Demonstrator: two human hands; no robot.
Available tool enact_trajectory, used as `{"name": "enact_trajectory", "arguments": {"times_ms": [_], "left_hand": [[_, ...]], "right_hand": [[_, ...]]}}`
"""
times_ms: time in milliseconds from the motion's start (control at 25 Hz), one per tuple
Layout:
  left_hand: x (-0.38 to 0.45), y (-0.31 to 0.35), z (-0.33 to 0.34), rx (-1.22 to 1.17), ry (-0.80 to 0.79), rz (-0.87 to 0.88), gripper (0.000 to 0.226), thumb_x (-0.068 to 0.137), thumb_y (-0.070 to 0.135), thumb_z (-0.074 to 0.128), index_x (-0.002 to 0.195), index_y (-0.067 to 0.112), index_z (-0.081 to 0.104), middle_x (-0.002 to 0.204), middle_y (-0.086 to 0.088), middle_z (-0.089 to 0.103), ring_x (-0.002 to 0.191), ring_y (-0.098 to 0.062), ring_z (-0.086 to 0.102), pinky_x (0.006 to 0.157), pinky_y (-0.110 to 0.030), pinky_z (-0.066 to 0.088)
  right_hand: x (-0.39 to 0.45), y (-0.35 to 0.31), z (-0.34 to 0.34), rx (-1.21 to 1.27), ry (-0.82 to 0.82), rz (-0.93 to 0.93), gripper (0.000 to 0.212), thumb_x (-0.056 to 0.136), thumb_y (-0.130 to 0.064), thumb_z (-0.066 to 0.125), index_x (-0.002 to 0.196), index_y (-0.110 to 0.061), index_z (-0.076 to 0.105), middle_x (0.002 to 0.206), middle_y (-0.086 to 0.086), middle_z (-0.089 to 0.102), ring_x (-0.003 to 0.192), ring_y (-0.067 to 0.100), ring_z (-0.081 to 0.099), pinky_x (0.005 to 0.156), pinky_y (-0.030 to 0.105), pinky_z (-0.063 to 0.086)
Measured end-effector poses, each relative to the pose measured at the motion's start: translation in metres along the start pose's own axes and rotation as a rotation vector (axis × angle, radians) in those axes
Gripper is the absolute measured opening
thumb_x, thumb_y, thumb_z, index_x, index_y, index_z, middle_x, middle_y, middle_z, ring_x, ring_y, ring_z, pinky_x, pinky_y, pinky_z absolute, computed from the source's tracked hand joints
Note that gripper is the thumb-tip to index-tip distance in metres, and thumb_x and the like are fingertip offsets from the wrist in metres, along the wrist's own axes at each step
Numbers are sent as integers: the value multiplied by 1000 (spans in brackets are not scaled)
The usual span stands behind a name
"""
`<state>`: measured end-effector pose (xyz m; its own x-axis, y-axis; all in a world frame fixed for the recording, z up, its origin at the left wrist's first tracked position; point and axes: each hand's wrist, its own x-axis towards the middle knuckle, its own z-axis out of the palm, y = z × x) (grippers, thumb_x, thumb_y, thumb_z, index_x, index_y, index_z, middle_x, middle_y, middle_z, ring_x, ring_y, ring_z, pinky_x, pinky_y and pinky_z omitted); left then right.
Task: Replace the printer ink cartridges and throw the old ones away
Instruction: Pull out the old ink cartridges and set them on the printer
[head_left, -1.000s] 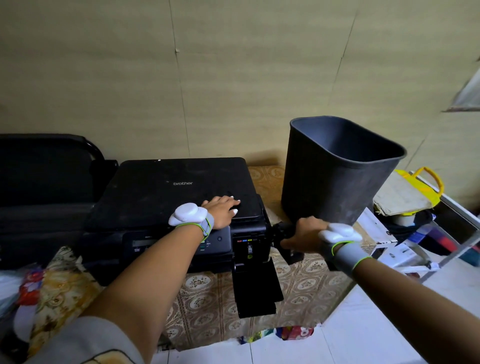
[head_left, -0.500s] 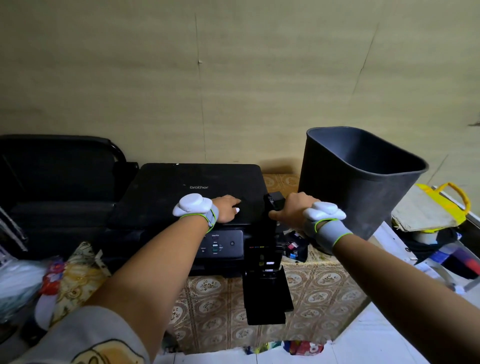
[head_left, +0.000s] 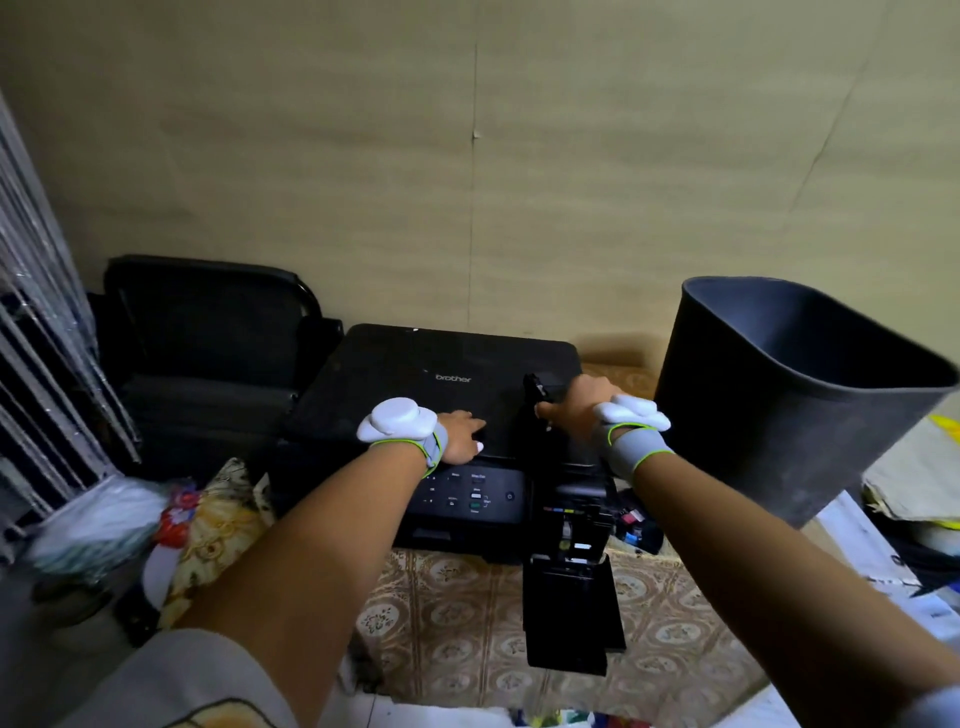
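A black Brother printer (head_left: 415, 379) sits on a patterned cloth. Its cartridge door (head_left: 569, 608) hangs open at the front right, showing the coloured slot labels (head_left: 566, 512). My left hand (head_left: 462, 434) lies flat on the printer lid, fingers apart. My right hand (head_left: 576, 402) is closed around a black ink cartridge (head_left: 535, 389) held above the printer's right front corner. More cartridges (head_left: 636, 522) lie on the cloth to the right of the printer. A dark grey waste bin (head_left: 779, 415) stands to the right.
A black chair (head_left: 208, 332) stands left of the printer. A printed cushion and bags (head_left: 208, 530) lie at the lower left. Papers and a yellow item (head_left: 914, 488) are piled at the right. The wall is close behind.
My right hand has risen from beside the printer's front to above its right corner, carrying the black cartridge. The left hand stayed on the lid. The view shifted left.
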<state>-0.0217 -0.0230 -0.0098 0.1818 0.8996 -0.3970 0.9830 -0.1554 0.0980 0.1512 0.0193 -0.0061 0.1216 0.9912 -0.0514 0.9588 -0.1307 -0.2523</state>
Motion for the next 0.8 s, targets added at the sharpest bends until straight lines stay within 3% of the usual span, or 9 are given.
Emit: {"name": "enact_trajectory", "arguments": {"times_ms": [280,520,680,800], "left_hand": [[-1,-2,3,-9,23,12,57,102,29,34,153,15,12,162,-8,6,149,-27,11,119,-28,14],[12,5,8,20,60,2,60,101,34,34,153,14,10,162,-7,2,150,-24,6,122,-36,13],[20,16,17,32,96,-15,64,100,37,33,153,8,7,162,-8,-1,150,-22,3,122,-37,11],[22,19,20,11,96,-23,66,101,38,31,153,7,5,162,-8,-4,150,-20,0,121,-37,9]], "right_hand": [[0,-5,6,29,10,-7,71,68,-76,50,93,-10,62,106,17,67,93,37,63,70,36,41],[-17,12,13,-26,87,-6,82,75,-78,18,92,-13,64,105,14,68,96,36,62,71,40,38],[-40,29,33,-150,-9,-72,67,80,-69,29,101,-14,62,112,12,66,102,34,61,72,38,39],[-57,42,48,-177,-170,-49,59,80,-63,40,108,-14,59,118,12,63,108,33,59,86,39,46]]}}
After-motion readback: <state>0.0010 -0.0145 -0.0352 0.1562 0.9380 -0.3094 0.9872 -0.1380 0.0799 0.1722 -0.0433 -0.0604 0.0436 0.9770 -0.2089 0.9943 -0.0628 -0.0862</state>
